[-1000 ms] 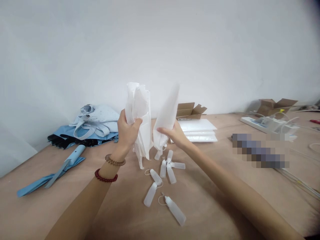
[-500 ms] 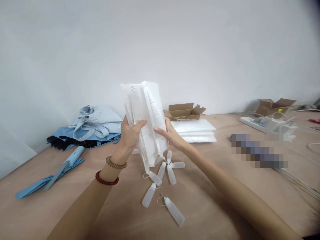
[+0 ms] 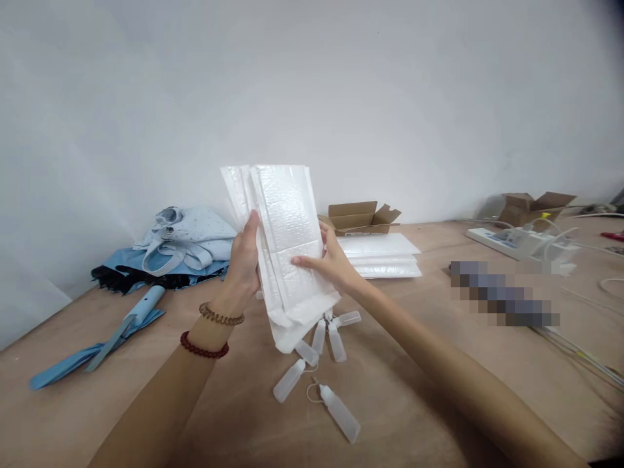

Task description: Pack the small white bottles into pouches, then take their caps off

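Note:
Several white bubble mailers (image 3: 287, 221) are held up above the table, overlapping and slightly fanned, their lower flaps hanging toward me. My left hand (image 3: 245, 257) is closed on their left side, thumb along the front. On the right edge, my right hand (image 3: 331, 260) grips them with its thumb across the front face and its fingers behind. Below the mailers lie several small translucent squeeze bottles; the nearest bottle (image 3: 340, 413) has a tethered cap. Some bottles are partly hidden by the mailers.
Behind my right hand lie stacked white mailers (image 3: 383, 246), with an open cardboard box (image 3: 353, 218) beyond. A blue umbrella (image 3: 146, 305) and a pale fabric bag (image 3: 195, 237) are at left. At right are a power strip (image 3: 492, 242), cables and another box (image 3: 533, 207).
The mailers have turned so their broad front face shows, and their lower flaps have swung out to the right. My left thumb has shifted to their left side.

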A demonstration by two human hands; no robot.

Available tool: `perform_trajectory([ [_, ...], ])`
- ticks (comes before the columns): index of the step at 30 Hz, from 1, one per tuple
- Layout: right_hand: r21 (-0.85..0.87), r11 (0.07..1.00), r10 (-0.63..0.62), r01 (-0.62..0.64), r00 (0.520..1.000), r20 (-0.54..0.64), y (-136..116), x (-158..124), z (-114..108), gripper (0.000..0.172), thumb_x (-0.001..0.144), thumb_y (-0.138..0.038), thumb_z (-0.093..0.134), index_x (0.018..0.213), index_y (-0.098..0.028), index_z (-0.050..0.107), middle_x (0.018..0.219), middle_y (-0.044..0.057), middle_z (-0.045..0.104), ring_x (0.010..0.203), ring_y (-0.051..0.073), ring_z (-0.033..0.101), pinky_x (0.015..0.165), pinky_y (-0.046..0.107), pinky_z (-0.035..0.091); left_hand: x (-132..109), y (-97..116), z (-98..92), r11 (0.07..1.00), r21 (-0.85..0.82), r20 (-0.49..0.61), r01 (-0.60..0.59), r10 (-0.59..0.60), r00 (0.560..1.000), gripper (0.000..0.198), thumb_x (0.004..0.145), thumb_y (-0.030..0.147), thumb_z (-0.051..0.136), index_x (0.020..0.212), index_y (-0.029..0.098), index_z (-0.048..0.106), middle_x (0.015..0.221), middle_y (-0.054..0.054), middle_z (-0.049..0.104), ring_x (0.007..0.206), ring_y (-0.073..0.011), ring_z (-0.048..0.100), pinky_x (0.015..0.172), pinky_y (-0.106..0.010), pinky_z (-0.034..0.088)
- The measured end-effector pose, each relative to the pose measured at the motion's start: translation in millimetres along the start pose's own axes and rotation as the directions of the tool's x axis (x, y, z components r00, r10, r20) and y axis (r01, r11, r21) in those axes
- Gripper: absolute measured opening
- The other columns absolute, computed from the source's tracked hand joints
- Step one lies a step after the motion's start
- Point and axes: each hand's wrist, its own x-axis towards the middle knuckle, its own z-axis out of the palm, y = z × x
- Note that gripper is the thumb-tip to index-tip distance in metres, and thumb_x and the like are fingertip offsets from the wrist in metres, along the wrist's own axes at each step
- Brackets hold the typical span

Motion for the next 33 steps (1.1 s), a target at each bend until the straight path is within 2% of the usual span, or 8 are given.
perform_trajectory([
  [3, 0.141, 0.986, 0.074, -0.083, 0.995, 0.07, -4.2, -0.8, -1.4, 0.097, 0.056, -0.04, 0.082, 0.135, -0.025, 0.028, 0.136, 0.011, 0.041, 0.121, 0.027, 0.044, 0.097, 0.044, 0.042, -0.6, -0.4, -1.0, 0.999, 0.031, 0.085, 0.018, -0.02, 0.996, 0.063, 0.078, 0.071, 0.041, 0.097, 0.017, 0.066, 0.083, -0.012, 0.07, 0.091, -0.0277, 0.065, 0.075, -0.038, 0.054],
  [11, 0.351, 0.915, 0.183, -0.197, 0.98, 0.073, -3.5, -0.3, -4.8, 0.061, 0.062, -0.036, 0.079, 0.114, -0.023, 0.048, 0.115, 0.008, 0.06, 0.103, 0.027, 0.059, 0.09, 0.048, 0.049, 2.6, -11.1, -5.5, 0.997, 0.071, 0.006, -0.029, 0.029, 1.0, 0.065, 0.076, 0.073, 0.042, 0.097, 0.017, 0.067, 0.08, -0.012, 0.071, 0.092, -0.029, 0.065, 0.076, -0.039, 0.055],
  [16, 0.345, 0.908, 0.267, -0.237, 0.963, -0.041, 2.6, 0.6, 1.5, 0.061, 0.057, -0.036, 0.081, 0.106, -0.021, 0.048, 0.111, 0.009, 0.061, 0.098, 0.026, 0.061, 0.085, 0.046, 0.05, 0.9, -13.0, -4.1, 1.0, 0.016, -0.04, 0.006, -0.005, 0.999, 0.059, 0.077, 0.068, 0.048, 0.098, 0.017, 0.067, 0.092, -0.013, 0.071, 0.09, -0.0284, 0.066, 0.073, -0.038, 0.056],
  [20, 0.344, 0.92, 0.235, -0.19, 0.967, -0.094, 1.4, -2.1, 9.7, 0.055, 0.059, -0.039, 0.08, 0.099, -0.02, 0.048, 0.108, 0.008, 0.061, 0.097, 0.025, 0.061, 0.083, 0.042, 0.051, -2.5, -11.9, -1.3, 0.999, 0.035, -0.028, -0.017, 0.018, 0.999, 0.051, 0.074, 0.061, 0.06, 0.097, 0.015, 0.064, 0.096, -0.011, 0.07, 0.089, -0.0264, 0.067, 0.075, -0.037, 0.055],
  [25, 0.428, 0.899, 0.081, -0.094, 0.996, 0.049, -11.2, -7.5, 13.2, 0.054, 0.063, -0.033, 0.078, 0.108, -0.023, 0.051, 0.112, 0.006, 0.063, 0.102, 0.024, 0.06, 0.084, 0.04, 0.051, -6.7, -10.8, -2.5, 0.984, 0.178, 0.038, -0.023, 0.016, 0.999, 0.053, 0.065, 0.048, 0.074, 0.104, 0.014, 0.062, 0.107, -0.011, 0.068, 0.098, -0.0276, 0.064, 0.081, -0.037, 0.054],
  [28, 0.443, 0.894, 0.063, -0.071, 0.998, 0.031, -15.3, -4.4, 9.6, 0.041, 0.064, -0.032, 0.077, 0.099, -0.021, 0.058, 0.103, 0.005, 0.067, 0.095, 0.024, 0.062, 0.083, 0.041, 0.051, -6.8, -11.4, -5.5, 0.968, 0.251, 0.112, 0.02, -0.049, 0.992, 0.057, 0.063, 0.041, 0.078, 0.111, 0.015, 0.06, 0.112, -0.012, 0.067, 0.1, -0.028, 0.063, 0.082, -0.038, 0.054],
  [30, 0.48, 0.875, 0.114, -0.058, 0.99, -0.087, -15.1, 0.9, 3.3, 0.036, 0.064, -0.033, 0.076, 0.094, -0.02, 0.06, 0.1, 0.005, 0.069, 0.093, 0.024, 0.063, 0.083, 0.041, 0.051, -6.8, -13.4, -7.3, 0.948, 0.287, 0.211, 0.14, -0.205, 0.956, 0.06, 0.062, 0.039, 0.079, 0.114, 0.016, 0.059, 0.112, -0.012, 0.067, 0.098, -0.0284, 0.064, 0.08, -0.039, 0.054],
  [33, 0.578, 0.816, 0.202, -0.026, 0.949, -0.242, -11.3, 10.5, -10.8, 0.037, 0.062, -0.03, 0.078, 0.093, -0.018, 0.061, 0.104, 0.007, 0.068, 0.097, 0.025, 0.062, 0.088, 0.042, 0.05, -8.0, -18.7, -7.5, 0.878, 0.372, 0.359, 0.302, -0.436, 0.825, 0.056, 0.059, 0.035, 0.081, 0.109, 0.015, 0.062, 0.109, -0.013, 0.068, 0.096, -0.0295, 0.065, 0.08, -0.041, 0.054],
])
